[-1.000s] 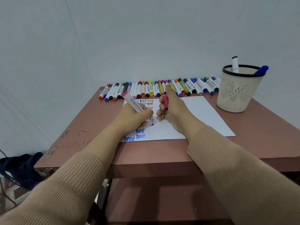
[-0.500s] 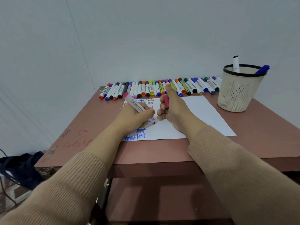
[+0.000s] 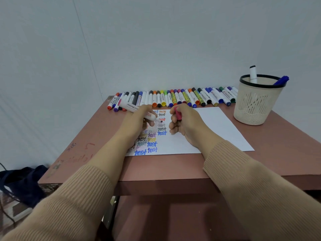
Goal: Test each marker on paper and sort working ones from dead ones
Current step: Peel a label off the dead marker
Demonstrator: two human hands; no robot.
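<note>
At the centre of the frame the left hand (image 3: 137,124) grasps a white-barrelled marker (image 3: 131,106) low on its barrel, its nib at or just above the paper (image 3: 217,129) beside the written "test" words; whether it touches I cannot tell. The right hand (image 3: 187,122), resting on the sheet, is curled round the pink cap (image 3: 178,116). The marker looks light, rigid and smooth, so a pen grip near the nib suits it, with gentle pressure to spare the felt tip. The row of markers (image 3: 173,99) lies above the sheet; the basket (image 3: 255,108) at upper right holds two.
</note>
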